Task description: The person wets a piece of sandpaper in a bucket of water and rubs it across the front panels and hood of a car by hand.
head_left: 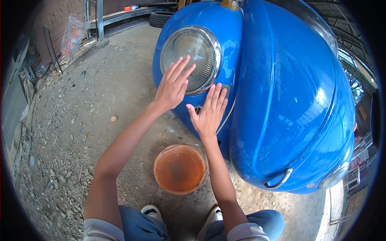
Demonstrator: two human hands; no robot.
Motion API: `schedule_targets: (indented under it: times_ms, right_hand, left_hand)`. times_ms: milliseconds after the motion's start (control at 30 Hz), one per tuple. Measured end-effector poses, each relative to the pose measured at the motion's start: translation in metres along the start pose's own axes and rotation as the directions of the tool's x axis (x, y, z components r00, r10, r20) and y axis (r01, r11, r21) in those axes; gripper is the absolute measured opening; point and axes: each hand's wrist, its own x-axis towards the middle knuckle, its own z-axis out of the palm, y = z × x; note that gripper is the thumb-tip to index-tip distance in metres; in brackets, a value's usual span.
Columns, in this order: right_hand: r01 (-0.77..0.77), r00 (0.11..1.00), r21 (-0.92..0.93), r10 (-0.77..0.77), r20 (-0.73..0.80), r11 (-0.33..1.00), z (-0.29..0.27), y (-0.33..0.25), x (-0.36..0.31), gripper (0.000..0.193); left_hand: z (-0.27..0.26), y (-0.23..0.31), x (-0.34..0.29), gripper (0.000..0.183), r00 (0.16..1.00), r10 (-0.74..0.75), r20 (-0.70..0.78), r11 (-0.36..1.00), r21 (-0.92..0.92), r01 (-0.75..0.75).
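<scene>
A blue car with a rounded hood and fender fills the right half of the view. Its round headlight has ribbed glass in a chrome ring. My left hand is spread over the lower part of that glass; whether it touches cannot be told. Just below the chrome ring, my right hand is open with the thumb apart, over the blue fender. Neither hand shows anything held. Under my hands, an orange bucket of murky water stands on the ground between my arms.
My shoes are just behind the bucket. A chrome hood handle and a second headlight are at the car's right. A tire lies at the back. Rubble covers the left ground; clear plastic hangs by the wall.
</scene>
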Motion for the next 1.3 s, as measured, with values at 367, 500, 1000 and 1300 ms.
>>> schedule_targets:
  times_ms: [367,500,1000,1300]
  right_hand:
    - [-0.061,0.996,0.045,0.064,-0.059,0.997,-0.001,-0.008,0.013,0.119]
    - [-0.025,0.999,0.003,0.025,-0.034,1.000,0.000,0.002,0.006,0.120]
    - [0.042,0.999,-0.012,-0.042,0.009,0.999,0.002,0.009,-0.019,0.114]
    - [0.050,0.998,0.032,-0.048,-0.050,0.998,-0.003,0.015,0.002,0.110]
  left_hand:
    - [0.003,0.000,-0.002,0.059,0.999,0.020,-0.026,1.000,0.024,-0.020]
    - [0.002,-0.001,-0.002,0.059,0.999,0.019,-0.031,1.000,0.009,-0.019]
    - [0.005,-0.002,-0.009,0.057,1.000,0.006,-0.021,0.999,0.042,-0.005]
    - [0.006,-0.001,-0.004,0.059,1.000,0.007,-0.027,0.999,0.047,-0.006]
